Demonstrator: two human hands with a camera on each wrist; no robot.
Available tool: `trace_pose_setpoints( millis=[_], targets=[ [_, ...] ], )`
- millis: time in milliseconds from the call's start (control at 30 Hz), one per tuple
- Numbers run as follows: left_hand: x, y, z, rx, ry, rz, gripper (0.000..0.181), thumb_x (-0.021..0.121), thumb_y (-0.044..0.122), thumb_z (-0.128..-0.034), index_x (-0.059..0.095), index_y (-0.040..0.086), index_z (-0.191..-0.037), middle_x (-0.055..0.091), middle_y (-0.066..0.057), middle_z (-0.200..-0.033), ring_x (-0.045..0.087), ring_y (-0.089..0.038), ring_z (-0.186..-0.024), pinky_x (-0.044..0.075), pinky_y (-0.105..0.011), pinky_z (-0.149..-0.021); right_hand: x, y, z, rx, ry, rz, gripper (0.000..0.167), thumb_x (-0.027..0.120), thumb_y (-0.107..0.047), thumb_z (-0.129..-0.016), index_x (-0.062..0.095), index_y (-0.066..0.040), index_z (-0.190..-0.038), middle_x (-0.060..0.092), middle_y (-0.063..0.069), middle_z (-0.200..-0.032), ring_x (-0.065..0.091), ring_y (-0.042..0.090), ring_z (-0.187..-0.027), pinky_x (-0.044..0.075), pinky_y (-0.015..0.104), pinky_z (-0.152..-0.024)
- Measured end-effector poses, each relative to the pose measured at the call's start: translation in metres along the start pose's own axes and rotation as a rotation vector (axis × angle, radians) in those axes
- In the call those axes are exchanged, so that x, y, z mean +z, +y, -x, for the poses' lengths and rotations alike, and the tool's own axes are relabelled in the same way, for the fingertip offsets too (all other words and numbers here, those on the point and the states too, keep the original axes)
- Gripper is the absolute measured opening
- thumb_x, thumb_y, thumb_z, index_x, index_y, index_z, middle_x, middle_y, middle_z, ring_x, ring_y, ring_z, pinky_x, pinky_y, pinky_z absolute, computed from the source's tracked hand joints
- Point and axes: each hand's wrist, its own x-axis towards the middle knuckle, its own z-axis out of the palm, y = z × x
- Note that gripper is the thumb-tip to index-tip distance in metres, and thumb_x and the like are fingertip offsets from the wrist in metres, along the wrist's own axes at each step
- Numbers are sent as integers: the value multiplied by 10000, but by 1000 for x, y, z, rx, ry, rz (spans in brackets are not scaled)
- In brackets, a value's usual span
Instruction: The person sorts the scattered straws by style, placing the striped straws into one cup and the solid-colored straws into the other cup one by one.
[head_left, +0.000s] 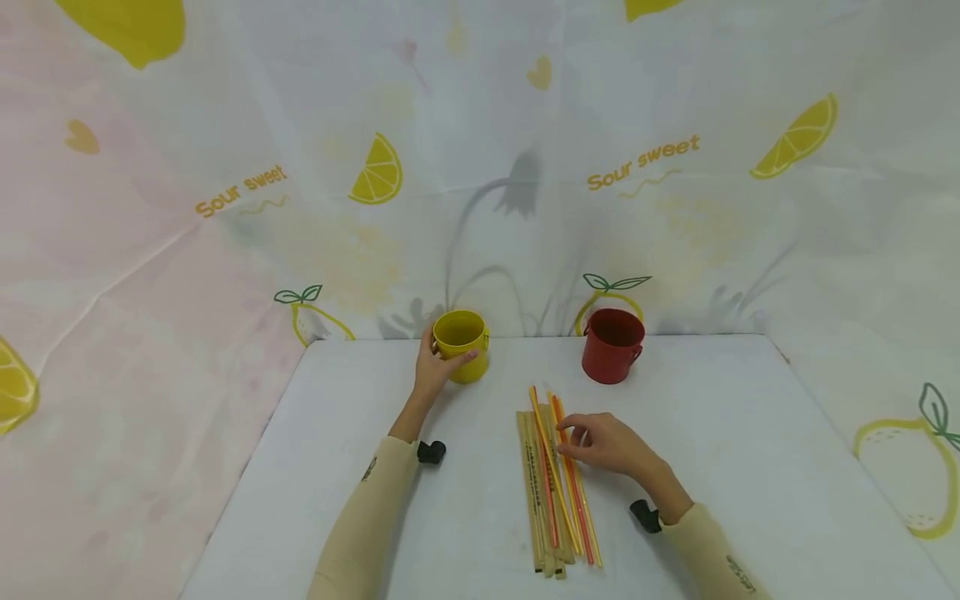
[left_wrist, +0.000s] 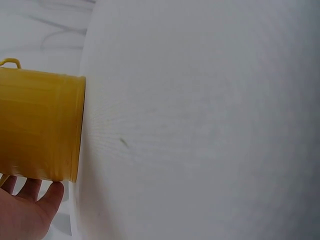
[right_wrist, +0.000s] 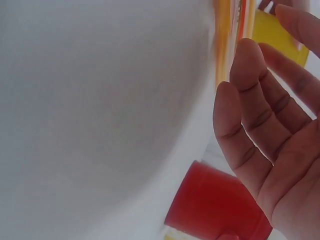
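Note:
My left hand (head_left: 435,368) holds a small yellow metal bucket (head_left: 471,372) at the back of the table, thumb across its front and fingers round its left side. The left wrist view shows the bucket (left_wrist: 40,125) upright, with fingertips (left_wrist: 52,197) against its wall. My right hand (head_left: 609,443) hovers at the right edge of a bundle of straws, its fingers loosely bent and nothing between them. Yellow and orange-red straws (head_left: 581,517) lie over paper-wrapped straws (head_left: 528,475). In the right wrist view, the fingers (right_wrist: 250,105) stand apart from the straws (right_wrist: 221,45).
A red bucket (head_left: 606,362) stands at the back right, beyond my right hand. The white table (head_left: 300,500) ends at a lemon-printed cloth backdrop (head_left: 480,225). Black wrist mounts (head_left: 431,452) stick out from both sleeves.

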Motion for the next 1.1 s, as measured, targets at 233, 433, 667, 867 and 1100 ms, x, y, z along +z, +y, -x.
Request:
trace_pose_setpoints(
  millis=[233, 433, 667, 867, 1100],
  targets=[
    [1, 0, 0, 0, 5, -14, 910, 878, 220, -757, 343, 181, -1492, 454, -42, -1416, 437, -252, -1295, 374, -465, -1074, 7, -4, -6, 8, -11, 40, 208, 720, -256, -914, 711, -144, -1088, 570, -112, -779, 526, 95, -720, 474, 248, -616],
    [1, -1, -1, 7, -5, -14, 912, 873, 212, -765, 335, 175, -1500, 443, -52, -1431, 431, -263, -1293, 367, -474, -1076, 12, -8, -7, 42, 10, 74, 122, 701, -186, -918, 727, -144, -1030, 552, -113, -753, 513, 96, -702, 457, 250, -612],
    [0, -1, 0, 1, -8, -13, 921, 878, 226, -760, 332, 207, -1502, 444, -43, -1430, 431, -267, -1301, 377, -491, -1065, 20, -11, -11, 97, 54, 146, 61, 728, -189, -896, 714, -160, -948, 525, -104, -720, 484, 94, -671, 420, 257, -587],
    [1, 0, 0, 4, 4, -37, 907, 871, 218, -768, 336, 178, -1499, 445, -52, -1430, 431, -268, -1290, 366, -486, -1075, 26, -16, -15, 190, 74, 159, 112, 750, -251, -873, 658, -190, -854, 504, -70, -655, 470, 109, -613, 389, 272, -548],
    [1, 3, 0, 1, -7, -38, 909, 862, 209, -781, 323, 179, -1511, 440, -60, -1436, 422, -268, -1298, 358, -479, -1082, 31, -22, -15, 289, 88, 179, 282, 771, -320, -843, 574, -175, -702, 484, -52, -595, 451, 107, -556, 361, 260, -509]
  ],
)
